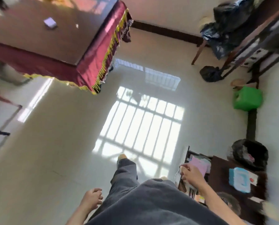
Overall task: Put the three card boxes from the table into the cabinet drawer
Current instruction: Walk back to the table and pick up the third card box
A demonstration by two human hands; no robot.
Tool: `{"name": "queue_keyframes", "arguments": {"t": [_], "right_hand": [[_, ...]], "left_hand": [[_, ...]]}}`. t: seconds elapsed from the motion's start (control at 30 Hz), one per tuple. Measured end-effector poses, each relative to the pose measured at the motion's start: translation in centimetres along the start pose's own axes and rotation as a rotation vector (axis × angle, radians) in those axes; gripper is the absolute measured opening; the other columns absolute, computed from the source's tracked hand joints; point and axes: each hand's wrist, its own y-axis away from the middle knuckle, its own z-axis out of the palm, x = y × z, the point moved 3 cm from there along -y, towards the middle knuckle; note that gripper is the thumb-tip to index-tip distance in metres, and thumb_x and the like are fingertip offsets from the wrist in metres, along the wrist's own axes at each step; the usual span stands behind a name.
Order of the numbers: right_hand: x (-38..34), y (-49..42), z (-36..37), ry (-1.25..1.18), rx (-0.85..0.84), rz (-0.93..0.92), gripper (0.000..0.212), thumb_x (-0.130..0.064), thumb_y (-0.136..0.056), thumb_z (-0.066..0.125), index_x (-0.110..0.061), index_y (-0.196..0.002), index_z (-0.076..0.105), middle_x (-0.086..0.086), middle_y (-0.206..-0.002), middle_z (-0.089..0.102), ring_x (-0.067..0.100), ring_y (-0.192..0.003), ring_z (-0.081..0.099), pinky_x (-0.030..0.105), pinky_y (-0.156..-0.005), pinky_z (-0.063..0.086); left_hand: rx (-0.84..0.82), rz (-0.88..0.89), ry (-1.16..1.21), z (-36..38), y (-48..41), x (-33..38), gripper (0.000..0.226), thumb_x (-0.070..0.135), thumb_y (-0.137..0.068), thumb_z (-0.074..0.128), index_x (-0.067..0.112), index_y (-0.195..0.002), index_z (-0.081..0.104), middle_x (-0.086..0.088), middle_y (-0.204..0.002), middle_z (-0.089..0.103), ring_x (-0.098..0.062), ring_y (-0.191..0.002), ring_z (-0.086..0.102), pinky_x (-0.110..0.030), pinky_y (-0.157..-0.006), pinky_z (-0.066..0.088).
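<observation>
One pale purple card box (50,22) lies on the glass-topped table (30,44) with its dark red fringed cloth, far off at the upper left. At the lower right stands the dark brown cabinet (221,169), and its drawer (198,161) is pulled out, showing pink papers inside. My right hand (190,173) is at the drawer's front edge with bent fingers beside a thin white loop; the blur hides whether it grips anything. My left hand (92,198) hangs by my grey trouser leg, loosely curled and holding nothing. No card box is visible in either hand.
A blue-and-white pack (240,179) lies on the cabinet top. Behind it are a black-lined bin (249,153) and a green stool (247,98). A chair piled with dark clothes (224,30) and a black bag (210,73) stand at the upper right. Sunlit tile floor (70,135) lies between table and cabinet.
</observation>
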Motion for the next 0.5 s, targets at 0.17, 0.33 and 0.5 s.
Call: {"name": "queue_keyframes", "arguments": {"t": [0.17,0.33,0.5], "right_hand": [[-11.1,-2.6,4.0,0.125,-0.041,-0.122,0.016,-0.030,-0.100,0.054,-0.024,-0.105,0.068,0.003,-0.091,0.075,0.019,-0.075,0.073,0.034,-0.070,0.052],[-17.9,-3.5,8.2,0.248,-0.073,-0.150,0.016,-0.025,-0.100,0.056,-0.022,-0.103,0.071,0.005,-0.086,0.076,0.020,-0.070,0.073,0.032,-0.067,0.052],[-23.1,-4.6,11.8,0.413,-0.130,-0.152,0.015,-0.017,-0.098,0.059,-0.015,-0.098,0.074,0.002,-0.098,0.074,0.018,-0.087,0.068,0.030,-0.079,0.049]], "left_hand": [[0.044,-0.041,0.114,-5.8,-2.1,-2.6,0.014,0.011,-0.092,0.060,0.003,-0.089,0.071,-0.014,-0.095,0.070,-0.021,-0.088,0.061,-0.023,-0.076,0.043],[-0.011,-0.029,0.153,-11.9,-6.1,0.2,0.018,0.005,-0.095,0.049,0.003,-0.104,0.065,-0.011,-0.087,0.063,-0.022,-0.076,0.056,-0.023,-0.070,0.044],[0.032,0.034,0.354,-19.1,-9.8,6.3,0.021,0.009,-0.096,0.045,0.003,-0.112,0.058,-0.008,-0.075,0.058,-0.015,-0.052,0.048,-0.021,-0.043,0.036]]}}
